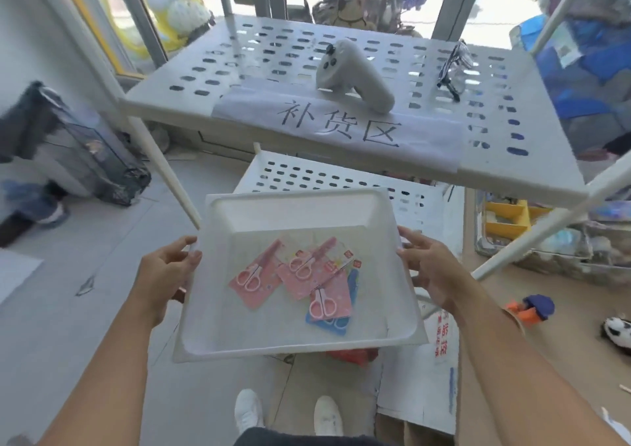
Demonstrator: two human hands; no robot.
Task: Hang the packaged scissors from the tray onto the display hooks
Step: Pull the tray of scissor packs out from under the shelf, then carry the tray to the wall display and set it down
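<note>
Two bare hands hold a white tray at lower centre of the frame: the left hand grips its left rim, the right hand its right rim. Inside the tray lie overlapping scissors packs, three pink and one blue. Above, a perforated white shelf carries a paper sign, a grey controller and glasses

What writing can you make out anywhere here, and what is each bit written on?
"补货区": hand-drawn on the paper sign lying on the perforated shelf.
Red characters on the white sheet below the tray: too blurred to read.
Red labels on the scissors packs: too small to read.
</note>
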